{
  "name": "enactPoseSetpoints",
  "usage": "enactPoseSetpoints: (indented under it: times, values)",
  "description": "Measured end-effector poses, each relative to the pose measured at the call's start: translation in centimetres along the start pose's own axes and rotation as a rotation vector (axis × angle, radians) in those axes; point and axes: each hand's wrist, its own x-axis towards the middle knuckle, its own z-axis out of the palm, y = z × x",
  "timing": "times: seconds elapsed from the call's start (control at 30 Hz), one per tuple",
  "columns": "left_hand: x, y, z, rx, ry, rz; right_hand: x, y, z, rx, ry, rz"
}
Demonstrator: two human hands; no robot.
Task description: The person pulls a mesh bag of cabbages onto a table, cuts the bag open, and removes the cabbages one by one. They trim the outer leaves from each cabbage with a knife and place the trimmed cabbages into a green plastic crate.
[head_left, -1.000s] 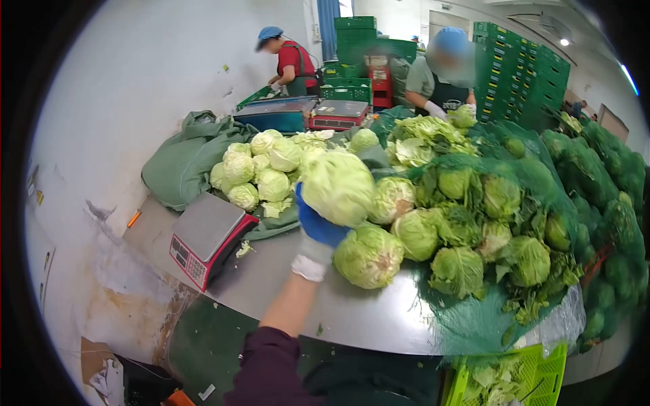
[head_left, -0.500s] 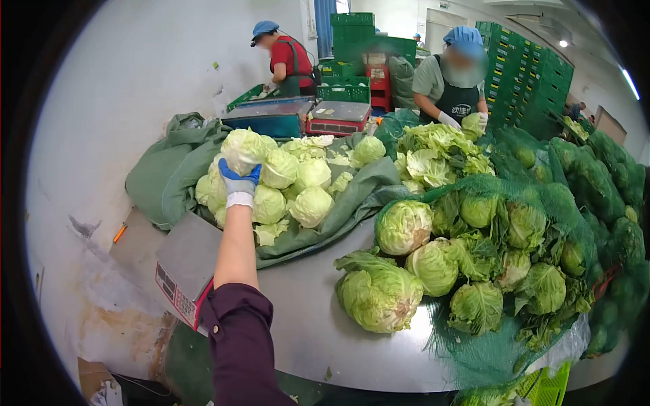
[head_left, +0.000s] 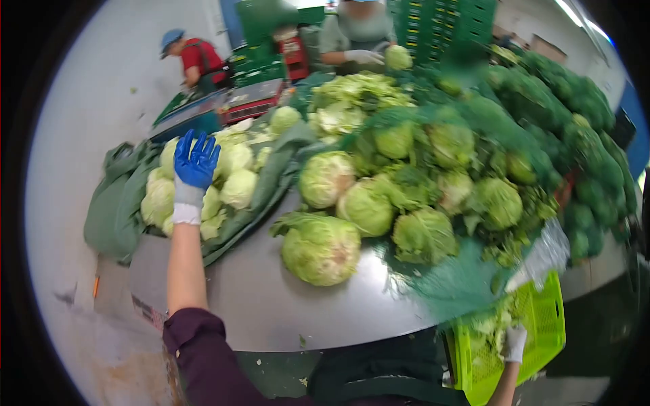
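L hand (head_left: 194, 162), blue glove, was wide, fingers spread, nothing visibly gripped; it was over the pale cabbages (head_left: 239, 189), contact unclear. R hand (head_left: 516, 343), pale glove, was down in the lime crate (head_left: 548, 318) by loose leaves (head_left: 484, 322); couldn't tell if it held any. Pale cabbages sat on bunched green cloth (head_left: 276, 181), prob. so folds stopped rolling. Grey-topped scale (head_left: 149, 267) was just L of the forearm, prob. for easy reach. R of the cloth, a big leafy cabbage (head_left: 320, 250) lay on the metal table (head_left: 284, 318), w/ rougher heads (head_left: 424, 235) beside it, some under green netting (head_left: 460, 287), presumably their sack. Crate sat below table edge, prob. to keep leaves off the top. Across: co-worker's gloved hands (head_left: 365, 57) by a small cabbage (head_left: 398, 58); person in red (head_left: 201, 59) far L. Text: scale panel print too blurred; marks on stacked crates (head_left: 440, 34) illegible; no brand readable.
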Motion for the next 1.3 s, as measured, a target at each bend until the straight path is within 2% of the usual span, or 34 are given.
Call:
enactPoseSetpoints:
  times: [0.07,0.13,0.27,0.33,0.4,0.47,0.53,0.6,0.67,0.73,0.8,0.87,0.9,0.97,1.07,1.1,1.13,1.17,1.2,1.23,1.27,1.3]
  values:
    - [-2.0,-3.2,3.5,0.124,-0.21,-0.16,0.7,1.8,-0.3,0.183,0.001,-0.013]
    - [-6.4,-7.0,8.0,0.414,-0.497,-0.222,0.3,2.2,-0.8,0.142,-0.026,-0.039]
    - [-14.2,-16.6,14.2,0.815,-0.835,-0.346,-1.1,1.8,-0.9,-0.03,-0.04,-0.068]
    - [-17.6,-21.3,16.5,1.305,-0.997,-0.134,-2.1,0.4,-0.7,0.036,-0.04,-0.041]
    - [-19.3,-27.9,15.6,1.509,-1.038,0.135,-2.0,0.5,-0.5,0.04,-0.075,-0.01]
    - [-22.9,-33.5,14.5,1.612,-0.846,0.418,-2.9,-1.3,0.1,0.084,-0.061,0.013]
    - [-27.0,-32.6,17.8,1.706,-1.006,0.497,-2.7,-2.1,0.6,0.078,-0.091,-0.022]
    - [-30.4,-33.0,18.5,1.586,-1.281,0.645,-2.5,-3.7,1.8,0.184,-0.13,-0.015]
    - [-31.9,-33.3,19.7,1.504,-1.304,0.7,-2.0,-5.5,3.6,0.25,-0.165,-0.009]
    - [-31.6,-33.2,21.2,1.532,-1.193,0.518,-2.2,-8.0,5.3,0.364,-0.256,-0.019]
    - [-30.7,-36.5,19.4,1.279,-1.286,0.01,-1.3,-8.7,7.8,0.441,-0.263,0.001]
    - [-31.7,-39.3,18.5,0.855,-1.24,-0.241,-0.1,-8.0,9.6,0.488,-0.358,0.032]
    - [-32.1,-39.5,18.9,0.846,-1.261,-0.246,-0.2,-7.9,10.0,0.566,-0.378,0.019]
    - [-32.5,-39.4,19.8,0.462,-0.872,-0.732,-0.5,-8.4,10.4,0.653,-0.383,-0.033]
    - [-33.9,-37.8,21.8,0.3,-0.796,-0.743,-2.0,-11.2,7.1,0.696,-0.356,-0.094]
    - [-34.5,-37.5,22.9,0.354,-0.808,-0.669,-2.1,-12.1,5.5,0.642,-0.385,-0.14]
    - [-34.9,-38.1,23.2,0.359,-0.819,-0.684,-2.1,-12.2,4.6,0.586,-0.415,-0.182]
    - [-35.2,-39.0,23.2,0.487,-0.886,-0.538,-0.6,-10.1,5.7,0.561,-0.308,-0.476]
    - [-35.4,-40.2,23.1,0.607,-0.951,-0.384,0.6,-8.0,6.3,0.564,-0.292,-0.468]
    - [-35.2,-42.2,22.3,0.9,-1.124,-0.011,1.5,-5.8,6.4,0.404,-0.229,-0.533]
    - [-36.4,-42.2,22.7,0.98,-1.121,-0.033,1.9,-4.6,6.2,0.243,-0.168,-0.594]
    - [-37.2,-43.3,22.7,0.876,-1.093,-0.118,0.3,-6.2,3.9,0.002,-0.244,-0.248]
